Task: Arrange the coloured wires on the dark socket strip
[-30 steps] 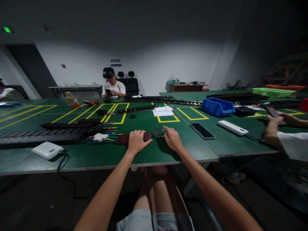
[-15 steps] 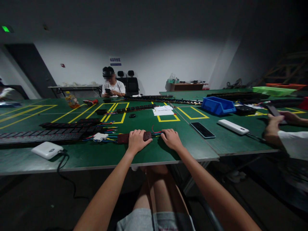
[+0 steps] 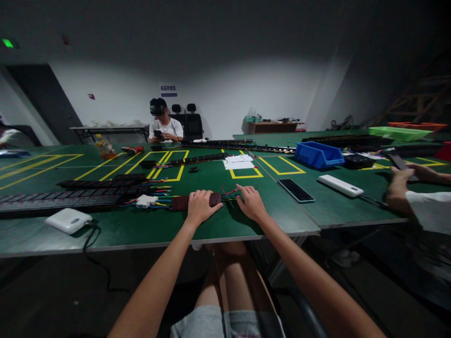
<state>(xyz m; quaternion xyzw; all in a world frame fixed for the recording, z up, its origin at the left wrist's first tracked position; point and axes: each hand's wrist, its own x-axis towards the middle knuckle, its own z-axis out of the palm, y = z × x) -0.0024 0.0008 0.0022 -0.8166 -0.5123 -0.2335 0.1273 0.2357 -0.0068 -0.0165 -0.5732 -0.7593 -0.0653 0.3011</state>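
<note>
One dark brown block [image 3: 180, 203] lies on the green table [image 3: 278, 223] in the head view, directly under the left hand [image 3: 200, 207], with its two ends showing on either side. The right hand [image 3: 251, 203] is just beyond its right end, near it but apart from it. The left hand is closed down over the block — fingers together across the top, thumb stretched along the near side. The right hand is bent and narrow, its fingertips at the coloured wires [image 3: 230, 192] that leave the block's right end; whether it pinches one, I cannot tell. Counted around them: one white connector [image 3: 147, 202] on the left, with more wires between it and the block; two white devices [image 3: 69, 220], one near each side; one phone [image 3: 295, 190] lying flat to the right; one blue bin [image 3: 319, 156] beyond it; one round black piece [image 3: 193, 169]; one bottle [image 3: 104, 148] — and, opposite, one seated person [image 3: 167, 127] holding a dark handset [image 3: 158, 134].
</note>
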